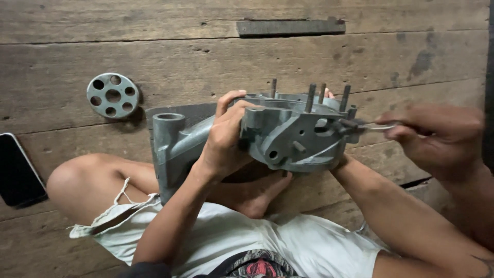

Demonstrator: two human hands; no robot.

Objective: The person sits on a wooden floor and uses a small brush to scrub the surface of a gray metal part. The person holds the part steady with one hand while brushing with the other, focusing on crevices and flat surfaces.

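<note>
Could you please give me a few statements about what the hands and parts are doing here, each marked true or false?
1. The left hand grips the grey metal casing. True.
2. The right hand is empty. False: it holds a slim metal tool whose tip meets the casing's right side.
3. A round metal disc with holes lies on the wooden floor, apart from the casing. True.
4. The dark phone rests on the person's lap. False: it lies on the floor at the left edge.
5. The casing has no studs. False: several studs stick up from its top.
</note>
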